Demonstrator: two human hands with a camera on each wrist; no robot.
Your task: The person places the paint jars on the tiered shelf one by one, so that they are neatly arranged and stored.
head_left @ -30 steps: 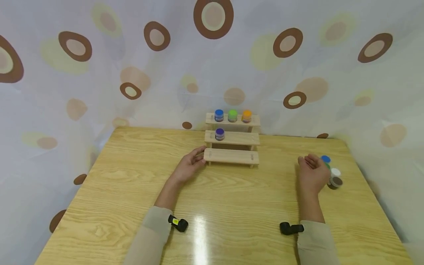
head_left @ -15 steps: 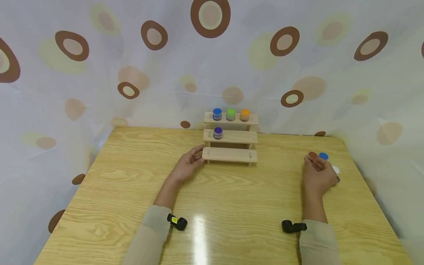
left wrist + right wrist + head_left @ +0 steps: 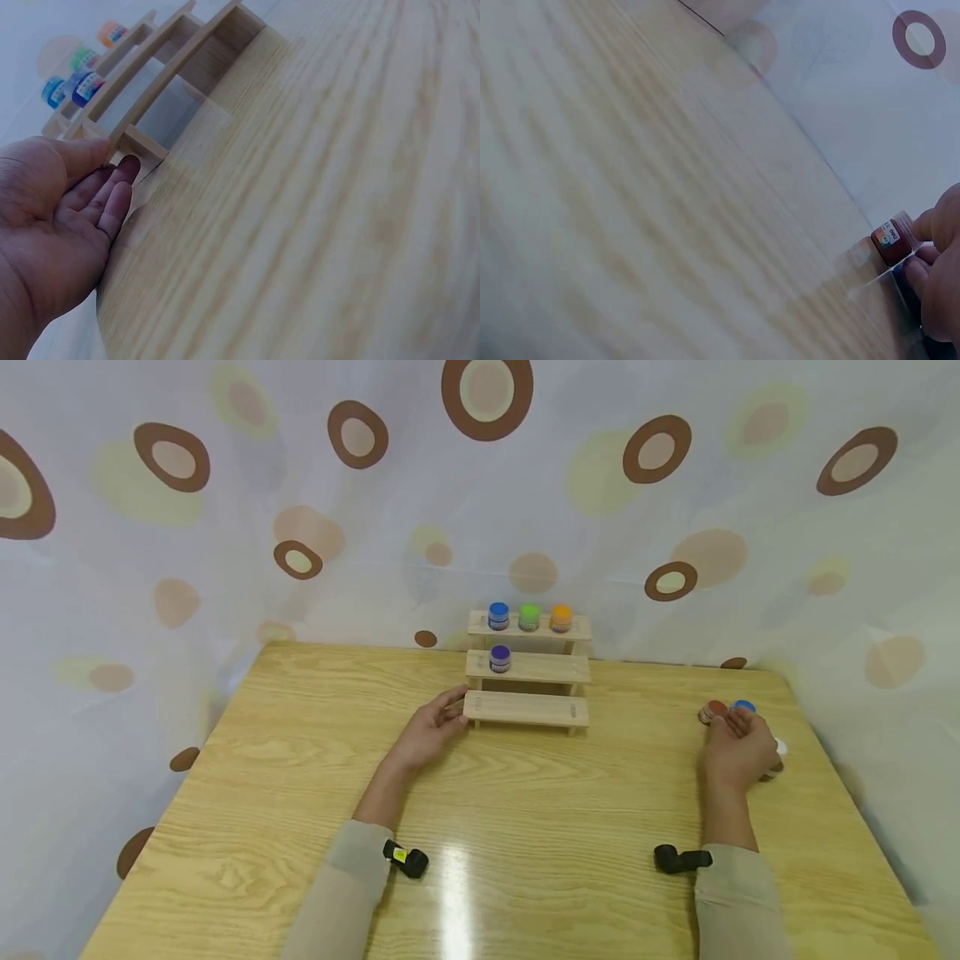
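Note:
My left hand (image 3: 426, 733) rests against the left end of a three-step wooden display stand (image 3: 525, 708). Its thumb and loosely bent fingers are right at the lowest shelf's end in the left wrist view. On the top shelf sit blue (image 3: 498, 617), green (image 3: 528, 617) and orange (image 3: 561, 618) paint jars; a purple jar (image 3: 500, 658) is on the middle shelf. At the right, bent fingers of my right hand (image 3: 738, 752) reach in among loose jars, beside a brown paint jar (image 3: 894, 238). Whether they hold one, I cannot tell.
Around the right hand stand a blue-lidded jar (image 3: 743, 706), a white-lidded jar (image 3: 781, 747) and a dark-lidded jar (image 3: 772, 770). The wooden table (image 3: 555, 827) meets a patterned cloth backdrop (image 3: 375, 527) behind the stand.
The right hand has moved right and slightly forward, in among the loose jars, and now covers the green-lidded one. The brown jar has come into view beside its fingers. The left hand keeps its place.

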